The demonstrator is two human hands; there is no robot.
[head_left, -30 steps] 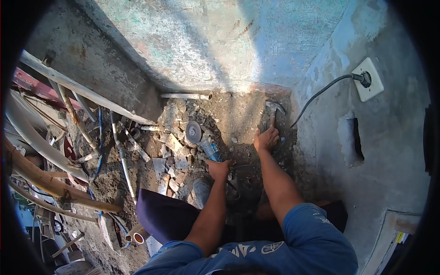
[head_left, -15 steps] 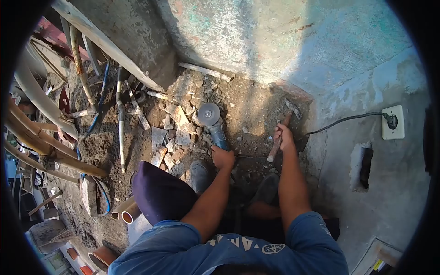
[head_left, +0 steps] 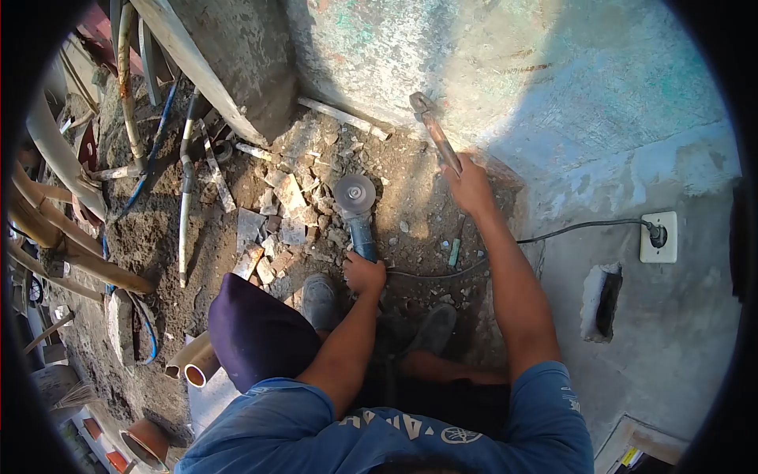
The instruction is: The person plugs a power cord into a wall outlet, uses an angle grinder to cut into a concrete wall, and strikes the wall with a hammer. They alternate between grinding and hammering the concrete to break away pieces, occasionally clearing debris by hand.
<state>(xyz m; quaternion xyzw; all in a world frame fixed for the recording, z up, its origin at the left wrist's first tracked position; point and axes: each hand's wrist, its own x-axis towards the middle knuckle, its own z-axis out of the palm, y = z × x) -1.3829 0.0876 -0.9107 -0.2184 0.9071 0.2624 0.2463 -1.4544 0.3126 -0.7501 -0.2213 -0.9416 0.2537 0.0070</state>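
My left hand [head_left: 364, 274] is wrapped round the body of a blue-green angle grinder [head_left: 362, 237], whose round disc points forward over the rubble. My right hand [head_left: 470, 187] grips the wooden handle of a hammer [head_left: 439, 141]. The hammer's metal head overlaps the foot of the painted wall [head_left: 474, 71] in this view. Broken tile and mortar pieces [head_left: 294, 197] lie just left of the grinder. A small green piece [head_left: 454, 252] rests on the dirt between my arms.
A dark cable [head_left: 580, 228] runs from the wall socket [head_left: 658, 237] toward the grinder. Right of me, the grey wall has a rectangular hole [head_left: 603, 302]. Pipes [head_left: 184, 209] and bent poles stand at left. My shoes [head_left: 320, 302] are on the dirt floor.
My right hand has swung the hammer forward and left, up to the wall's foot. The green piece on the ground now shows. My left hand keeps hold of the grinder; the view has shifted slightly.
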